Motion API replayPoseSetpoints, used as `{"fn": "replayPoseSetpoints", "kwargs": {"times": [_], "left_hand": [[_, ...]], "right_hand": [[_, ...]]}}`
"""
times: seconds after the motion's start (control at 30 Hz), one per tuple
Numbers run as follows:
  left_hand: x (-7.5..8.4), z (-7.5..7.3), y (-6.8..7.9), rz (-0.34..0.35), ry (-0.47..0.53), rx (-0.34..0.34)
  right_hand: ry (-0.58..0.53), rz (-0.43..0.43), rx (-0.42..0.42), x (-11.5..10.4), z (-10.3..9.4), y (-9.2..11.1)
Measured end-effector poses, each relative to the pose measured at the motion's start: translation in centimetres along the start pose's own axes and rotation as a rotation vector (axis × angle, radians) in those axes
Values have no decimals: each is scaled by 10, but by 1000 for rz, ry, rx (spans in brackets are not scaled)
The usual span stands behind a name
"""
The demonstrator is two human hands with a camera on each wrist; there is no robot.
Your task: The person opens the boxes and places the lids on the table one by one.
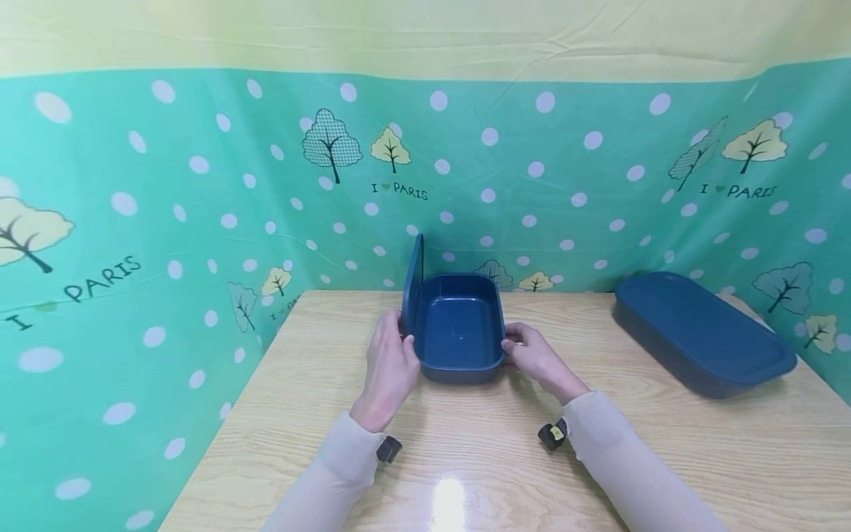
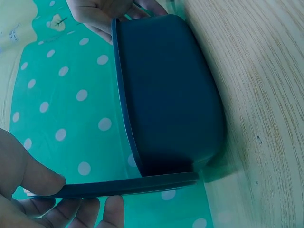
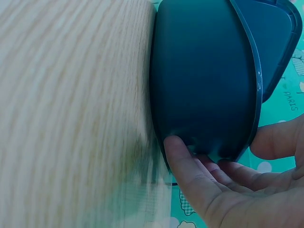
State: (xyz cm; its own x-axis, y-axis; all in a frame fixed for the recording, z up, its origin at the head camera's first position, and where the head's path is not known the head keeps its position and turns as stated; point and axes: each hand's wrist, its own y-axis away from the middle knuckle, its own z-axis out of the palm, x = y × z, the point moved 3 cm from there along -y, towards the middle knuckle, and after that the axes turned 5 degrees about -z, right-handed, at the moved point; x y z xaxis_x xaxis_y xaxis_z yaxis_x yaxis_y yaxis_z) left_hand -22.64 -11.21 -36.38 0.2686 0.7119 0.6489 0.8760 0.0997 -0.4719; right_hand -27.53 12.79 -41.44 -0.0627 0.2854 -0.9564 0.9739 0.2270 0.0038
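A dark blue rectangular plastic box [image 1: 459, 375] stands open-topped on the table, and its inside looks bare. My left hand [image 1: 388, 362] holds a matching blue lid [image 1: 412, 288] on edge along the box's left side. In the left wrist view, the thumb lies on one face of the lid [image 2: 133, 186] and several fingers on the other. My right hand [image 1: 535, 358] grips the box's right side. The right wrist view shows the thumb at the rim and the fingers against the outer wall [image 3: 204, 80]; the upright lid [image 3: 273, 42] appears beyond.
To the right, a longer blue box with its lid on [image 1: 705, 332] sits at an angle on the wooden table [image 1: 319, 340]. Behind and along both sides hangs a green dotted cloth [image 1: 565, 148] printed with trees. Dark wrist cameras [image 1: 553, 434] sit at both cuffs.
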Motion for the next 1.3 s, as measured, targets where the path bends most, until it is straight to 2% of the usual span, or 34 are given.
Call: {"fn": "replayPoseSetpoints", "kwargs": {"times": [0.13,0.37,1.3], "left_hand": [[-1,1,0,7,-2,5],[-1,0,1,16,-11,19],[-4,3,0,-34,-24,-33]], "right_hand": [[-12,11,-8,-4,0,2],[6,11,0,1,0,-1],[-14,7,-3,-2,0,1]]}}
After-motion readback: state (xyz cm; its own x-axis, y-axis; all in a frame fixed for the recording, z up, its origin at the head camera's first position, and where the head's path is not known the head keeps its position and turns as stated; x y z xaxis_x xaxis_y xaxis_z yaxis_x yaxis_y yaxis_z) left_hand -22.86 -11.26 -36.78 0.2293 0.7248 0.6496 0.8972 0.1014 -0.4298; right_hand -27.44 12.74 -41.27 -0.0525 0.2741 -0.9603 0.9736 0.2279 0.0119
